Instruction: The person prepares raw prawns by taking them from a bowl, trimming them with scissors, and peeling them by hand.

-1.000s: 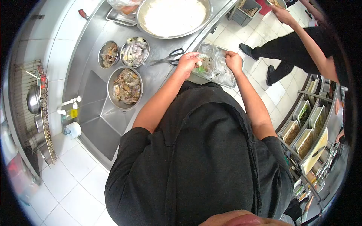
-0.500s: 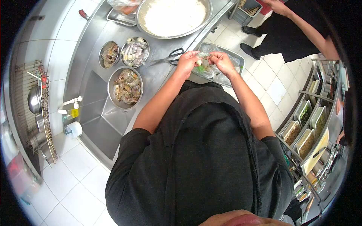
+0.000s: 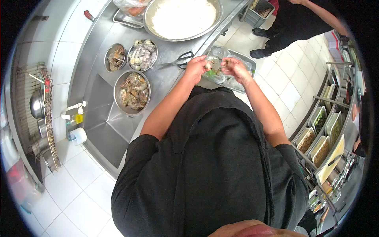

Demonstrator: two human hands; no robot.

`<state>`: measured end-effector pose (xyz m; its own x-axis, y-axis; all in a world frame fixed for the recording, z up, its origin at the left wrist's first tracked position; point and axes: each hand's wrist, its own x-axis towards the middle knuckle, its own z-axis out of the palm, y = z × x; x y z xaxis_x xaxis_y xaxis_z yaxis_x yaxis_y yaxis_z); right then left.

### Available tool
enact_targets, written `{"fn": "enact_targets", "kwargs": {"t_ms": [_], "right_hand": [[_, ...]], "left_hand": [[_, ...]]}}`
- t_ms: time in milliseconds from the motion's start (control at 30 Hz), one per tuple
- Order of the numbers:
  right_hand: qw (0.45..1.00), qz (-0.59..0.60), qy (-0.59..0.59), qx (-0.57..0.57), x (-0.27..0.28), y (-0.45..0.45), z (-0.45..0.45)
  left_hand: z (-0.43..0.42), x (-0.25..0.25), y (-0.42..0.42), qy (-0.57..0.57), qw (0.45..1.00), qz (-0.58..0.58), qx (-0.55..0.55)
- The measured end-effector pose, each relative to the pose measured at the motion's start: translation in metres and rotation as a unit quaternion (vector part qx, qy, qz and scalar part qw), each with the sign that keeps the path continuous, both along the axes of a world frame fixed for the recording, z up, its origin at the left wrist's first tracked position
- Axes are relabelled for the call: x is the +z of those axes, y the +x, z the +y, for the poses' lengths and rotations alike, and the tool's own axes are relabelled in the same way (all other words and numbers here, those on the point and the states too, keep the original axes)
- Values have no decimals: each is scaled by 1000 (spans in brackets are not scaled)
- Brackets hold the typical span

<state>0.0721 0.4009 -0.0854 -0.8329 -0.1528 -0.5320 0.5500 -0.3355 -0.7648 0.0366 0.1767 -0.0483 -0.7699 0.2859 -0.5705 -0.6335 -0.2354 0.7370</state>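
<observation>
My left hand (image 3: 195, 70) pinches a small, pale, rounded morsel (image 3: 208, 66) over a grey rectangular bin (image 3: 253, 63) with clear plastic inside. My right hand (image 3: 237, 70) is just beside it, half curled; I cannot tell whether it grips anything. Black-handled metal scissors (image 3: 184, 58) lie on the stainless-steel surface (image 3: 167, 46) nearby.
</observation>
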Motion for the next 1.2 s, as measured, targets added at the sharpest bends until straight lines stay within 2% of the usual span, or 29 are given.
{"fn": "enact_targets", "kwargs": {"t_ms": [100,133,433,533,633,700,733,767,833,867,900,933,967,1000,1033,1100,1200], "right_hand": [[988,-6,-150,-27,11,3,-24],[988,-2,-153,-33,24,3,-33],[994,72,8,-78,14,-5,-51],[975,69,108,-179,3,-12,-44],[941,85,297,-139,-41,-20,-13],[829,206,513,-81,-40,-17,0],[809,165,564,-9,-20,-13,2],[771,162,614,58,-32,-17,11],[784,194,590,24,-39,-13,18],[752,212,624,-20,-35,-10,19],[699,301,647,-48,-47,-8,29],[708,296,636,-76,-52,-8,35],[697,264,664,-50,-47,-6,39],[743,212,633,-56,-39,-3,37],[783,159,599,-60,-36,-1,38],[792,176,583,-49,-43,2,36],[797,179,577,-22,-51,2,29]], "left_hand": [[4,0,0,28,1000,-11,-3],[4,0,0,32,999,-9,-9],[6,7,2,23,999,9,-43],[5,3,2,35,998,6,-58],[-1,6,2,20,999,-5,-37],[-6,3,1,23,999,8,-22],[-10,2,0,22,1000,16,-11],[-14,7,0,-7,999,39,-4],[-24,23,-2,-70,994,86,14],[-31,24,-2,-92,987,121,41],[-43,27,-5,-119,979,155,63],[-54,30,-8,-143,968,188,83],[-66,34,-9,-167,956,219,101],[-79,53,-10,-210,944,224,122],[-95,52,-13,-218,931,251,154],[-130,47,-30,-234,898,304,217],[-173,69,-42,-425,772,401,250]]}}
